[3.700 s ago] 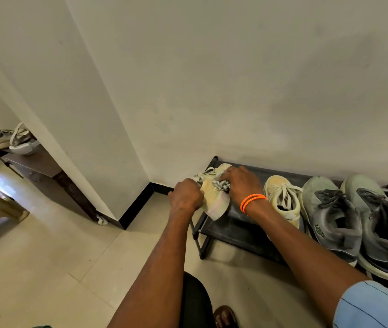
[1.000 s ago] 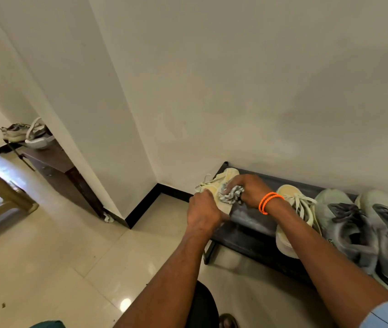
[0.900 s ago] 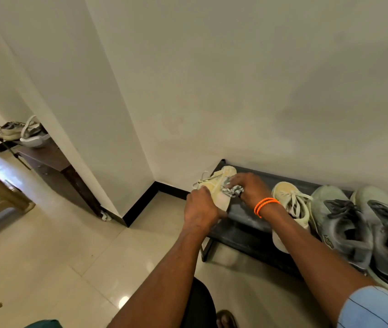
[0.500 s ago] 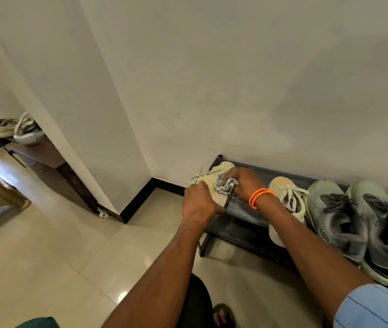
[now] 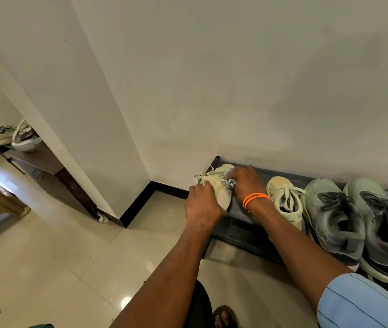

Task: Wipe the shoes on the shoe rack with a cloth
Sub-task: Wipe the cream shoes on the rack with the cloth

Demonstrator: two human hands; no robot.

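While left hand [image 5: 201,204] grips shoe [image 5: 221,188], right hand [image 5: 247,183] presses cloth [image 5: 228,182].

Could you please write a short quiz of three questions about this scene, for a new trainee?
1. True or false: the right hand presses the cloth against the pale yellow shoe.
2. How many shoes stand untouched on the black rack, to the right of the hands?
3. What does the left hand do? A. Steadies the pale yellow shoe. B. Holds the cloth. C. Rests on the floor.

Key: 1 true; 2 three, namely the second yellow shoe and the grey pair; 3 A.
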